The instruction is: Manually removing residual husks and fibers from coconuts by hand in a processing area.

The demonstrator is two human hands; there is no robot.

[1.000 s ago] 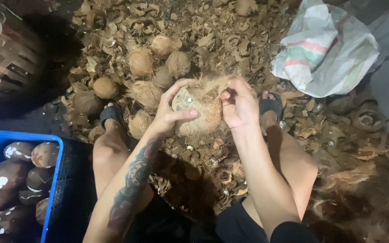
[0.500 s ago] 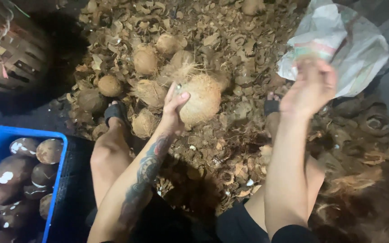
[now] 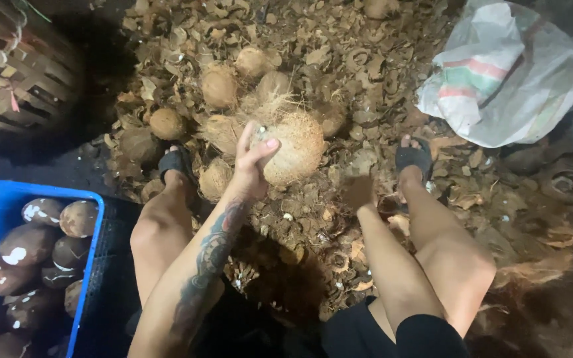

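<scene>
- Gripping the husked coconut (image 3: 293, 147) in my left hand (image 3: 252, 162), fingers wrapped round its near-left side, above the husk pile (image 3: 339, 59).
- My right hand (image 3: 359, 192) hangs blurred, just right of and below the coconut; grip unreadable.
- Left hand nearer.

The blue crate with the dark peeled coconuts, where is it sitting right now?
In the head view the blue crate sits at the lower left, beside the person's left knee, below the woven basket.
</scene>
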